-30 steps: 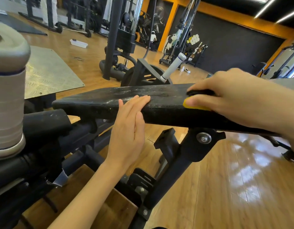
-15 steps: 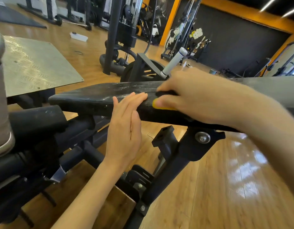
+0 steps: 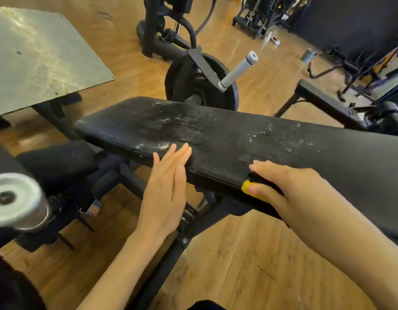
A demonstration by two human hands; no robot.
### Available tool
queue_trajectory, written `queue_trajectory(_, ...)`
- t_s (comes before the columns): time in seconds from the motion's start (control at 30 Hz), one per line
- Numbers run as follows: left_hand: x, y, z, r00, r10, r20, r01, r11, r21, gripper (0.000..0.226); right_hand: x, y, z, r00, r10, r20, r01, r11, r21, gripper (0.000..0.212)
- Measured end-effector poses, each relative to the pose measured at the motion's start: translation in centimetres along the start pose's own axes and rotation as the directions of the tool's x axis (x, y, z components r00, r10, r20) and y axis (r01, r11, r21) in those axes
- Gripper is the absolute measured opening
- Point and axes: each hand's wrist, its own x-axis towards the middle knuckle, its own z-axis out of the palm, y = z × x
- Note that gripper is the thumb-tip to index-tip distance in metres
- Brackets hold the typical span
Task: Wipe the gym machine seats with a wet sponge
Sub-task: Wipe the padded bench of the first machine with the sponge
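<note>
Right hand (image 3: 281,186) clamped over the yellow-and-black sponge (image 3: 249,186), pressing it against the near edge of the black seat pad (image 3: 216,135); left hand (image 3: 166,182) flat and released, fingertips (image 3: 182,151) resting on the same edge just beside, apparently to steady the pad. Wet streaks and droplets visible across the middle and left of the pad top, indicating that portion as wiped, judged from the sheen alone. Remaining, by estimate: the matte right-hand stretch, the near edge under the sponge, and the second bench (image 3: 323,97) beyond.
</note>
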Motion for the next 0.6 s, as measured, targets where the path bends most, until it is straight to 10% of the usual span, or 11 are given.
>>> queue_trajectory(0.27, 0.1, 3.1, -0.7, 0.961, -0.157, 0.229, 0.122, 0.979, 0.161, 0.051, 5.2, -1.6, 0.6, 0.944, 0.014, 0.328, 0.084, 0.955, -0.283, 0.044)
queue_trajectory(0.6, 0.9, 4.7, -1.8, 0.921, -0.258, 0.291, 0.205, 0.958, 0.199, 0.053, 8.3, -1.4, 3.7, 0.989, 0.016, 0.150, 0.014, 0.980, -0.198, 0.040)
